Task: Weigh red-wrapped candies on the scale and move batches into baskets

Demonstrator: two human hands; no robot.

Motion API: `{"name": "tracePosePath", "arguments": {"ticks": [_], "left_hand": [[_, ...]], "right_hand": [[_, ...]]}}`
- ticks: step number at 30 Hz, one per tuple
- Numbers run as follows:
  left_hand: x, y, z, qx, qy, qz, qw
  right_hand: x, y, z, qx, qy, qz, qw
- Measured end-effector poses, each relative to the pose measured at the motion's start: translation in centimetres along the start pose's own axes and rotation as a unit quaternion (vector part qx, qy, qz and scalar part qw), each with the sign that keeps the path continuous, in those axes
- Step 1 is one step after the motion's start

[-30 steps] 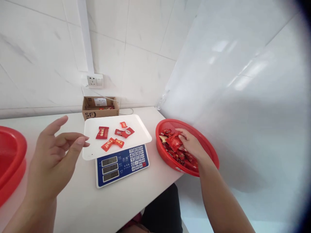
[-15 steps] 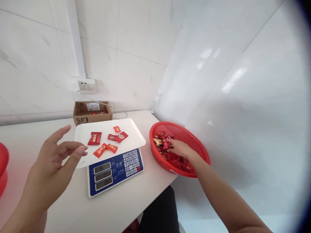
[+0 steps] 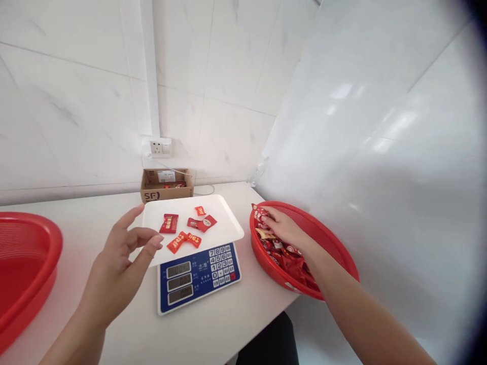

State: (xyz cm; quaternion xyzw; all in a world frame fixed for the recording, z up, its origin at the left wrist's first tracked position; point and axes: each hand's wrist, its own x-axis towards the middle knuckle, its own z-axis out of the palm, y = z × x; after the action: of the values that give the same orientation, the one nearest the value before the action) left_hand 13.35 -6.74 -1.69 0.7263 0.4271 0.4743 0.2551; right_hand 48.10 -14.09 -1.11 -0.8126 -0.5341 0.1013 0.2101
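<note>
My right hand (image 3: 283, 225) is over the near-left part of a red plastic basket (image 3: 340, 248), its fingers closed on a red-wrapped candy (image 3: 259, 211) at the rim. Below it lie more red wrapped candies (image 3: 294, 268) and a gold-coloured packet (image 3: 265, 233). My left hand (image 3: 122, 258) hovers at the left edge of the scale's white tray (image 3: 224, 230), thumb and fingers slightly curled and holding nothing. On that tray are several wrapped candies, among them a dark red one (image 3: 169, 223), a small one (image 3: 200, 211) and an orange-red one (image 3: 177, 242).
Beneath the tray, the blue scale panel (image 3: 203, 271) has a keypad and three displays. A cardboard box (image 3: 167, 193) with red packets inside stands behind, below a wall socket (image 3: 160, 147). Another red basket (image 3: 49, 253) sits at left; a wall borders the right.
My right hand has lifted a candy from the pile toward the basket's rim. The view has turned left, bringing more of the left basket in. My left hand keeps its place by the tray.
</note>
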Motion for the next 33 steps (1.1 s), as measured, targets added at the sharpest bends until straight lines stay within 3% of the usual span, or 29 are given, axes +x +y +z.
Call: {"name": "tracePosePath", "arguments": {"ticks": [3, 7, 10, 13, 17, 22, 26, 33], "left_hand": [[-0.3, -0.1, 0.0, -0.031, -0.026, -0.006, 0.999], [-0.4, -0.2, -0.4, -0.067, -0.003, -0.010, 0.998], [-0.4, -0.1, -0.7, -0.125, 0.038, 0.022, 0.991], [-0.3, 0.0, -1.0, -0.163, 0.091, 0.056, 0.981], [-0.1, 0.1, -0.9, -0.192, 0.117, 0.090, 0.970], [-0.1, 0.1, -0.3, -0.182, 0.097, 0.078, 0.975], [-0.3, 0.2, 0.2, -0.171, 0.065, 0.069, 0.981], [-0.4, 0.1, 0.5, -0.162, 0.038, 0.073, 0.983]], "right_hand": [[0.3, -3.6, 1.7, 0.073, -0.016, -0.058, 0.995], [-0.6, -6.7, 3.8, 0.157, -0.009, -0.129, 0.979], [-2.4, -6.8, 4.6, 0.172, 0.022, -0.160, 0.972], [-4.6, -5.0, 4.9, 0.128, 0.088, -0.172, 0.973], [-7.1, -1.1, 5.2, 0.038, 0.123, -0.100, 0.987], [-8.8, 1.7, 6.1, -0.101, 0.034, 0.056, 0.993], [-8.7, 1.4, 6.5, -0.170, -0.018, 0.109, 0.979], [-7.6, -0.3, 6.6, -0.204, -0.009, 0.110, 0.973]]}}
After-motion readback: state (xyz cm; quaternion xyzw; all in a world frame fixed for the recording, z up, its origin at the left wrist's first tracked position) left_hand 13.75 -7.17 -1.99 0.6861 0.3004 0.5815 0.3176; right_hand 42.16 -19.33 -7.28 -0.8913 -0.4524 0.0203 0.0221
